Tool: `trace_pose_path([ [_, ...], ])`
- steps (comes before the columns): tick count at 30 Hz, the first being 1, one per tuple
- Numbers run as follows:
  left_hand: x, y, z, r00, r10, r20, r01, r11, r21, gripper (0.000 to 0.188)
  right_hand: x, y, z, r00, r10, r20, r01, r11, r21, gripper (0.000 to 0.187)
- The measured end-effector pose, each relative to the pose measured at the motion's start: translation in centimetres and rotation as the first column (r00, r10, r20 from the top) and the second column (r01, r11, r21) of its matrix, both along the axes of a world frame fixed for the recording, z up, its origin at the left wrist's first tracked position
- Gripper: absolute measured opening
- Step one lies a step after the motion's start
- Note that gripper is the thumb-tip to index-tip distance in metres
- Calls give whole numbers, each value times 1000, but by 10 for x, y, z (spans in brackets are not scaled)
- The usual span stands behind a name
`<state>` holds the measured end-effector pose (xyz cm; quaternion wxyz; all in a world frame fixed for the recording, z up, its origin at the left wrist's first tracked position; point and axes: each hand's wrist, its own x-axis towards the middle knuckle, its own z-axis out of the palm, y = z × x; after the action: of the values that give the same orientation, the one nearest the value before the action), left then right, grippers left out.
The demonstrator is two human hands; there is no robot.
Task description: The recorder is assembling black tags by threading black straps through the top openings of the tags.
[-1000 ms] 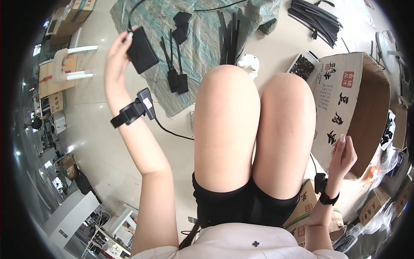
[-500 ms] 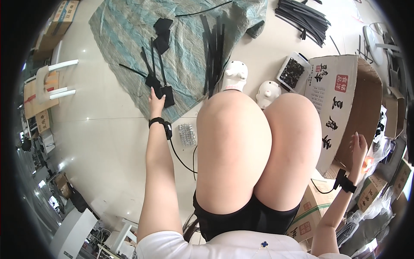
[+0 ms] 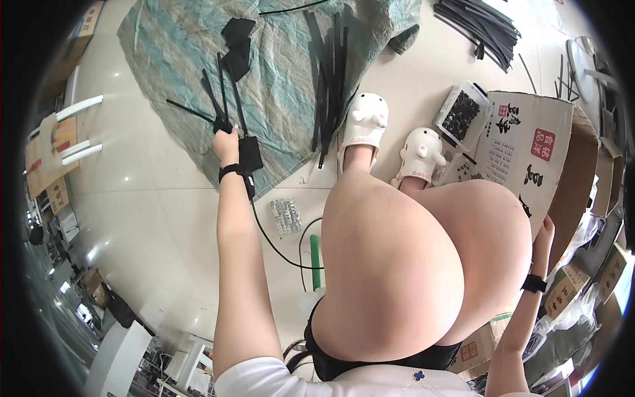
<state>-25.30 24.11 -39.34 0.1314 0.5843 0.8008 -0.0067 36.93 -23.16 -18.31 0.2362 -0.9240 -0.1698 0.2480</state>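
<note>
At the lower part of the patterned woven sheet (image 3: 178, 59), my left hand (image 3: 226, 147) is closed around the end of a black strapped pad (image 3: 222, 124). Thin black straps (image 3: 223, 86) fan out above it. Just right of this hand lies another black rectangular pad (image 3: 251, 155), with a strap running upward from it. My right hand (image 3: 546, 231) is beside my knee at the open edge of a cardboard box (image 3: 522, 132). It is seen edge-on with fingers stretched upward and nothing visible in it; part of it is hidden by the knee.
More black pads (image 3: 237, 56) and a row of black strips (image 3: 327, 86) lie on the sheet. A bundle of black strips (image 3: 479, 30) is farther right. A bin of small black parts (image 3: 462, 114) stands by the box. A clear studded pack (image 3: 286, 216) sits on the floor.
My left hand has gone from stretched fingers touching the pads to closing on one. My right hand has come in lower against the box edge. My legs have shifted right, uncovering both white shoes.
</note>
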Motion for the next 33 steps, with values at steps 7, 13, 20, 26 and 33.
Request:
trace_pose_path([
  [7,-42,0,7,994,-110,-27,112,990,91,24,-17,28,-8,998,50,-37,-49,999,11,21],
  [13,-20,-52,40,927,-280,-250,261,960,-105,28,-12,28,-23,997,68,-46,-69,997,-16,21],
  [20,51,-96,25,822,-562,-90,568,819,80,49,-23,24,-16,995,90,-47,-93,993,-77,21],
  [26,145,-77,-17,858,-482,176,476,876,80,47,-20,10,-14,996,73,-50,-77,993,-91,21],
  [33,200,-43,-12,869,-475,140,466,880,96,48,-29,7,-23,993,95,-74,-104,988,-116,21],
])
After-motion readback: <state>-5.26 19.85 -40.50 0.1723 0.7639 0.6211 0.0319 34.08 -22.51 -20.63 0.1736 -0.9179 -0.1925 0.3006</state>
